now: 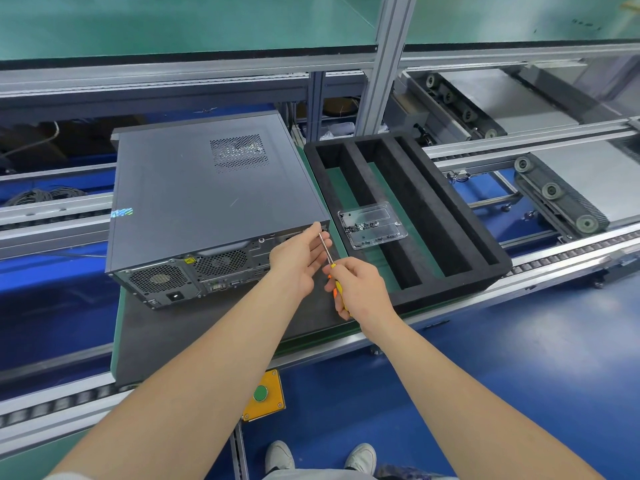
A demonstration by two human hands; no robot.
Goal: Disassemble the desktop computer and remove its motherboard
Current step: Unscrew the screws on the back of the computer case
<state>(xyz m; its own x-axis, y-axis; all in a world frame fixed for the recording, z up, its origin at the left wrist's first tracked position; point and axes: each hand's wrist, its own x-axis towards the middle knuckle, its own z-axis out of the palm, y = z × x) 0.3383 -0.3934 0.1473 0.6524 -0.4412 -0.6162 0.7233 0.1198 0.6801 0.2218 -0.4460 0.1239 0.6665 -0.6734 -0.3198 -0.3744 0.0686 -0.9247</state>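
Head view
Computer: the desktop computer (207, 202) lies on its side on the desk (194, 327), cover on, rear panel facing the person.
Right hand (360, 289): fingers curled round the screwdriver (338, 289) handle.
Left hand (301, 258): fingers pinching the shaft near its tip, at the case's rear right corner.
Foam tray (485, 237): just right of the case, holding a clear box (372, 225).

a factory assembly line for electronics work: silver aluminium-profile conveyor rails with roller chains (571, 252) cross a glossy blue painted floor (485, 375), black toothed drive belts on pulleys (554, 192) run alongside, a green-topped upper shelf (173, 22) spans overhead, and a yellow control box with a green push button (264, 395) sits at the front rail.
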